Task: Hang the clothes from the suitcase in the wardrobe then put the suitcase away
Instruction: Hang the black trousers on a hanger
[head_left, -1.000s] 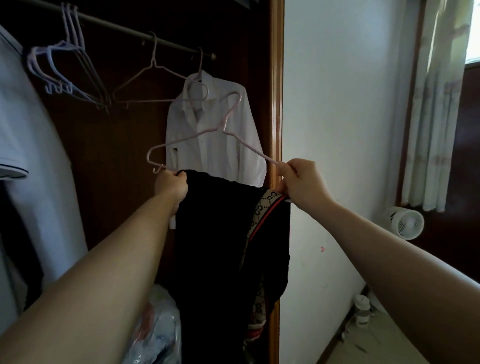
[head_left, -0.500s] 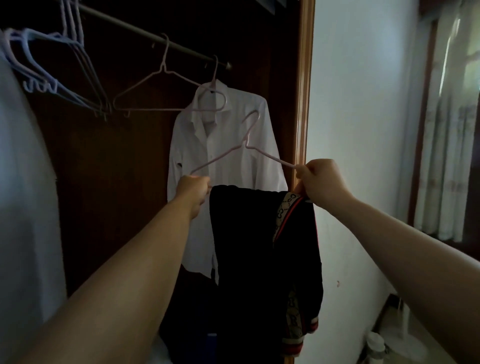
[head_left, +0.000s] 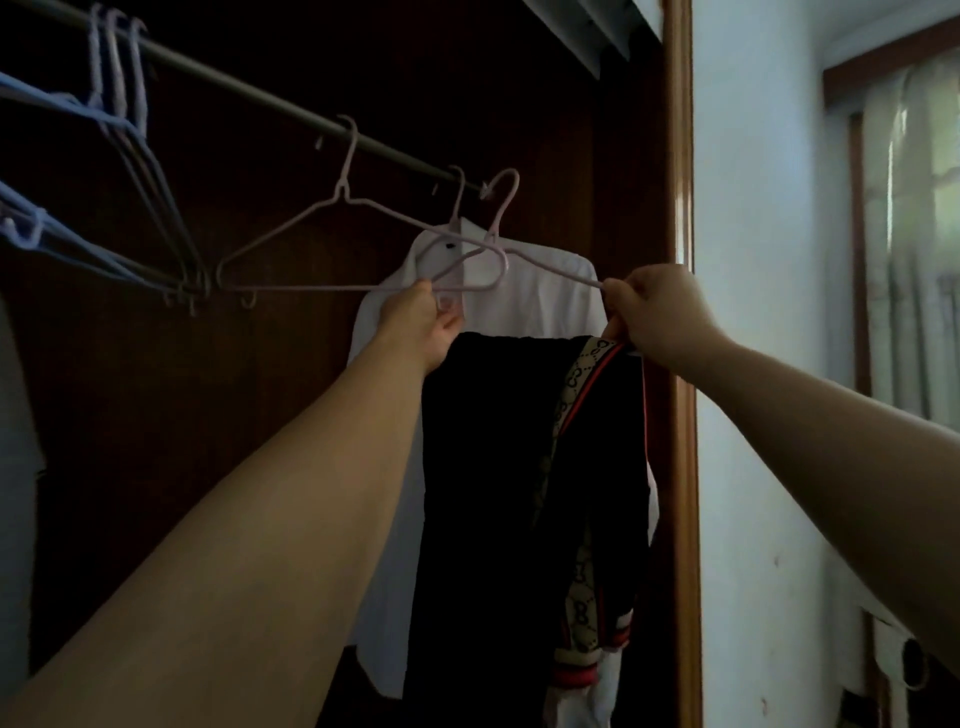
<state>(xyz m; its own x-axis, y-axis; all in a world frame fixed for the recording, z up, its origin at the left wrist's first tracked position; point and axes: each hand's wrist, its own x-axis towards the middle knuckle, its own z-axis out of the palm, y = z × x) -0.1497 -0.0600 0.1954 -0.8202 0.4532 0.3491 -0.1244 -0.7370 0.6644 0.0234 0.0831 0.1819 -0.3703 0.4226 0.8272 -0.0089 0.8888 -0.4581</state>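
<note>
I hold a pink hanger (head_left: 545, 262) by both ends, high inside the wardrobe. My left hand (head_left: 423, 325) grips its left end and my right hand (head_left: 660, 314) grips its right end. A black garment (head_left: 488, 493) with a patterned beige and red trim hangs folded over the hanger's bar. The hanger's hook (head_left: 503, 192) is level with the far right end of the wardrobe rail (head_left: 249, 96); I cannot tell whether it rests on it. A white shirt (head_left: 540, 301) hangs right behind on its own hanger. The suitcase is out of view.
An empty pink hanger (head_left: 332, 228) hangs left of the shirt, and several blue and lilac hangers (head_left: 119, 171) bunch at the rail's left. The wardrobe's wooden frame (head_left: 683, 364) and a white wall (head_left: 753, 364) stand to the right. A curtained window (head_left: 914, 234) is beyond.
Both hands have lifted the hanger with the black garment up and inward, so its hook went from below the rail to level with the rail's end. The camera has tilted up.
</note>
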